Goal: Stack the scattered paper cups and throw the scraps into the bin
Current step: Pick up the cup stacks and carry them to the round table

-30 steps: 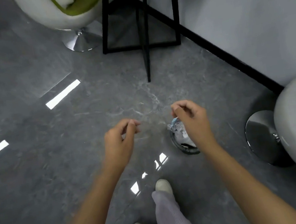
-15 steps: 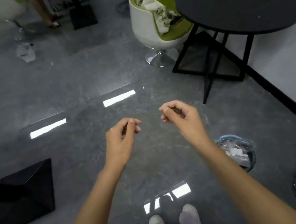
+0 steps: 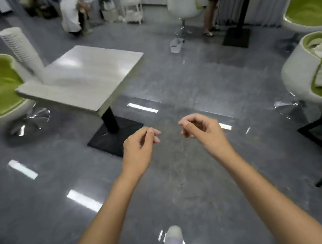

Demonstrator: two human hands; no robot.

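Holding nothing, your left hand (image 3: 138,146) and right hand (image 3: 201,130) hover loosely curled, the stack of paper cups (image 3: 23,55) standing well beyond and left of them on the white table (image 3: 90,78); stacking appears done, so your next move calls for finding any remaining scraps.

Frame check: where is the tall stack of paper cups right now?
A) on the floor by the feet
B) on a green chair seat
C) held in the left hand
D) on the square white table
D: the stack of paper cups stands on the square white table, near its left corner; the left hand and right hand hold nothing.
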